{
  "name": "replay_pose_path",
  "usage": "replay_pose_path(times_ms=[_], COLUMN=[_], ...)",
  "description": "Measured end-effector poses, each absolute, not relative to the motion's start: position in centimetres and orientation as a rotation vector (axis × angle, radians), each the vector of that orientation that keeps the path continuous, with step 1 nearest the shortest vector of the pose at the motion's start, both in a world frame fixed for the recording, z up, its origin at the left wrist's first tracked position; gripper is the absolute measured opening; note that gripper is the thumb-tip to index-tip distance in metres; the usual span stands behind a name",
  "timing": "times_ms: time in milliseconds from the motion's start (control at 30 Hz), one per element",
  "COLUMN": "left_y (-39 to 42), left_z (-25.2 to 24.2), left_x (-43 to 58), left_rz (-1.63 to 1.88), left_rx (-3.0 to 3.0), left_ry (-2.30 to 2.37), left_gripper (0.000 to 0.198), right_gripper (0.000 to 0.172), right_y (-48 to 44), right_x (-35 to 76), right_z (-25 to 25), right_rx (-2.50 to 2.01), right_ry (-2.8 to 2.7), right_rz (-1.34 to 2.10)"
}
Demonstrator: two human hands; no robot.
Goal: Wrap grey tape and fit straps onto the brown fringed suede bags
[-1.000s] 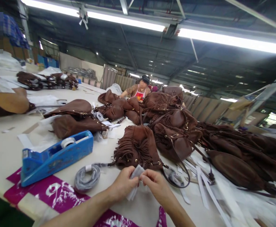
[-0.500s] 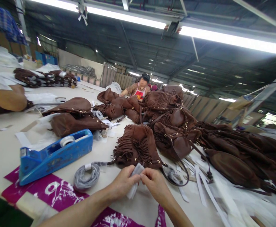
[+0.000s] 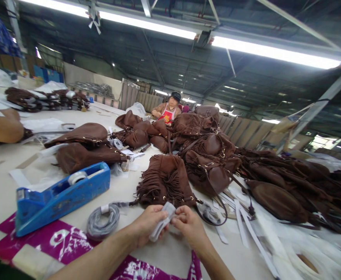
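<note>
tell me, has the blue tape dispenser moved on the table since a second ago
No. The blue tape dispenser keeps its place beside the grey coil and magenta sheet; only the camera shifted.

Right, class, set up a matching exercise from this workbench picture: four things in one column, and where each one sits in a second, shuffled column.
Things:
1. tape dispenser
2. fringed bag
3. grey strip
4. coiled grey cord

Places:
A. held between both hands
B. just beyond the hands, on the table
C. far left, partly on the magenta sheet
D. between the dispenser and the left hand

Pairs: 1-C, 2-B, 3-A, 4-D
</note>
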State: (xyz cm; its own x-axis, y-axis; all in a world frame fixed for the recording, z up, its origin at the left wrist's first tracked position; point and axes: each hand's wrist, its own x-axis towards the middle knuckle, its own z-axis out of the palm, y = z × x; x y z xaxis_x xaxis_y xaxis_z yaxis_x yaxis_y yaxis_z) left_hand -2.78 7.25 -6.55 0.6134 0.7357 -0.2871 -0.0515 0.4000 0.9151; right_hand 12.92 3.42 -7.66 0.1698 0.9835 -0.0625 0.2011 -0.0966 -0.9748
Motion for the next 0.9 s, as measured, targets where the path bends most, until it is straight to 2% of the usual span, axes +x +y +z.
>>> replay_pose_path(times_ms=[233, 333, 400, 467, 567, 767, 900], left_y=[7.0, 6.6, 6.4, 6.3, 6.3, 6.8, 7.1], left_z=[-6.6, -6.3, -6.3, -6.6, -7.3, -8.5, -8.5], left_x=[-2.9, -2.7, -2.6, -2.4, -2.2, -1.8, -2.0], left_rz=[0.588, 0.585, 0.589, 0.605, 0.62, 0.757, 0.829], left_rx=[1.071, 1.103, 1.122, 1.141, 1.145, 1.041, 1.131], left_ry=[0.726, 0.696, 0.706, 0.729, 0.771, 0.89, 0.916], left_gripper=[0.046, 0.049, 0.048, 0.045, 0.04, 0.043, 0.04], right_gripper=[0.016, 0.016, 0.014, 0.013, 0.024, 0.053, 0.054], right_y=[3.7, 3.3, 3.1, 2.9, 2.8, 3.2, 3.7], right_x=[11.6, 11.3, 11.1, 11.0, 10.9, 10.2, 10.1], right_z=[-8.0, -7.5, -7.2, -7.0, -6.9, -7.5, -7.6], right_rx=[-1.475, -1.496, -1.471, -1.415, -1.273, -1.146, -1.102], right_ry=[-1.211, -1.229, -1.207, -1.068, -0.778, -0.651, -0.579], right_rz=[0.89, 0.849, 0.961, 1.219, 1.522, 1.515, 1.522])
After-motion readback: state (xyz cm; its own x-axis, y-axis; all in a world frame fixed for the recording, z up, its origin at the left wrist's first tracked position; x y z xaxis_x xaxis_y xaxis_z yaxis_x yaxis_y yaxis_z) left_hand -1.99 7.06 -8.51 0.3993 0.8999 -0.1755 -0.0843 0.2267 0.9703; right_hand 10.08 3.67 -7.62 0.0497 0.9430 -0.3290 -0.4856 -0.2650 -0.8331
